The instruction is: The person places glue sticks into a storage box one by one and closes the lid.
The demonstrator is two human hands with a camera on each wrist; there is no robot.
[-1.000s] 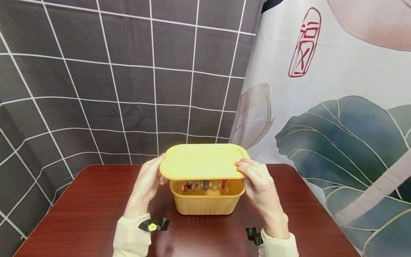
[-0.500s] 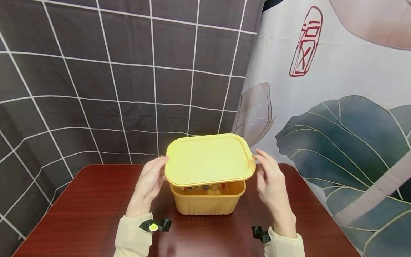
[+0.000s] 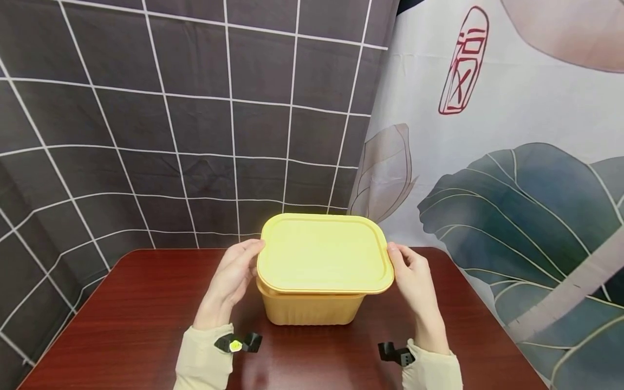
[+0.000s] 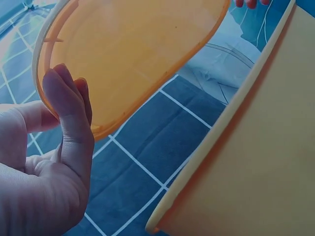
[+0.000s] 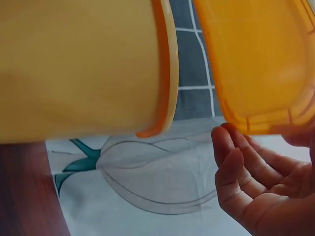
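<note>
A yellow lid (image 3: 325,252) with rounded corners is held over a yellow plastic box (image 3: 312,310) on the table. My left hand (image 3: 233,276) pinches the lid's left end, thumb on top and fingertips underneath, as the left wrist view shows. At the opposite end, my right hand (image 3: 414,279) holds the edge between thumb and fingers. Both wrist views show a gap between the lid's underside (image 4: 133,59) and the box rim (image 5: 172,69). From the head view the lid covers the box's opening, so its contents are hidden.
The dark red wooden table (image 3: 146,309) runs back to a grey curtain (image 3: 195,124) with white grid lines. A white curtain (image 3: 419,70) with a lotus print hangs at the right. Each wrist wears a black strap over a cream sleeve.
The lid has shifted right and toward me, now hiding the small bottle-like things inside the box. My right hand let the lid's edge loose, moved outward, and holds its right end again.
</note>
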